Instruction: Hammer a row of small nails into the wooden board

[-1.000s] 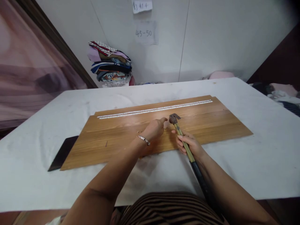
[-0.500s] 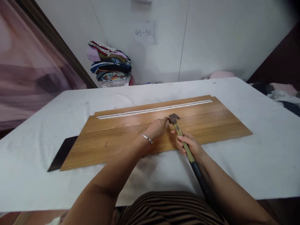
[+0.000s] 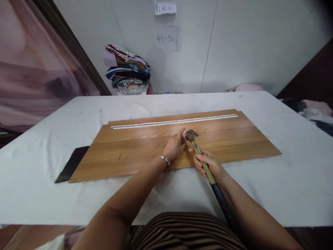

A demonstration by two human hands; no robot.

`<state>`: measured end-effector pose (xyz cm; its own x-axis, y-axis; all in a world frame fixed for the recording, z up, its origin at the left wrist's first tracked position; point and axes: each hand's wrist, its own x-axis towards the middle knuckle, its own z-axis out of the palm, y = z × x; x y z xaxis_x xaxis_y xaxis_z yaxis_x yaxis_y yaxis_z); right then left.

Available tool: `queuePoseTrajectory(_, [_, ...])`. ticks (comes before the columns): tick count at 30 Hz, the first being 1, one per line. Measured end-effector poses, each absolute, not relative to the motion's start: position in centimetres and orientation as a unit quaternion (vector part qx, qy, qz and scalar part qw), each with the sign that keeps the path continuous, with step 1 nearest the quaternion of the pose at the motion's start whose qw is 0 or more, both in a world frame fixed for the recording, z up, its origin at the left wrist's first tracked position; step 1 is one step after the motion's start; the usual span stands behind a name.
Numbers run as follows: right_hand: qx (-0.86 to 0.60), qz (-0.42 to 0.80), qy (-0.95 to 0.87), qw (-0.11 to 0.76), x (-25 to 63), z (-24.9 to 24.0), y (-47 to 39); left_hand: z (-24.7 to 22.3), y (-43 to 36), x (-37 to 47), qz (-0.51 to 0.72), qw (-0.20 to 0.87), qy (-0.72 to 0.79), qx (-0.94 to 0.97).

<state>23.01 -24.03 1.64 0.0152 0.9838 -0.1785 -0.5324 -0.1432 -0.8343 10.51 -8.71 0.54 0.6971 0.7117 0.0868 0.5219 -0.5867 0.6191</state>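
Observation:
My right hand (image 3: 208, 162) is wrapped around the pale wooden handle of a claw hammer (image 3: 203, 160), above the dark grip sleeve. The rusty hammer head is raised toward the middle of a wood-grain board (image 3: 221, 139). Just left of the head, my left hand (image 3: 174, 146) is over the board, its index finger stretched out and the others bent. No held thing shows in it, though the undersides of its fingers are hidden. Several tiny dark bits (image 3: 155, 145) lie beside the left wrist, too small to name.
Two white measuring strips (image 3: 182, 121) run along the board's far side. A black flat piece (image 3: 74, 163) sticks out beneath its left end. White cloth (image 3: 293, 184) covers the table. Folded clothes (image 3: 128, 71) are stacked against the back wall; a pink curtain (image 3: 33, 69) hangs at left.
My left index finger has lifted and straightened, away from the hammer head. My right hand keeps its hold on the hammer. The view has shifted slightly.

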Motion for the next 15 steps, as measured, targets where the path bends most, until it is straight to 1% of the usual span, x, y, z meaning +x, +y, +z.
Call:
queuePoseTrajectory(6, [-0.398,0.646,-0.280,0.587,22.79,1.47,-24.14,0.38,-8.83,10.56,0.176,0.313,0.354,0.864])
queuePoseTrajectory(15, [-0.407,0.652,-0.291,0.570,22.69,1.01,-23.98,0.97,-9.17,10.28,0.172,0.302,0.376,0.859])
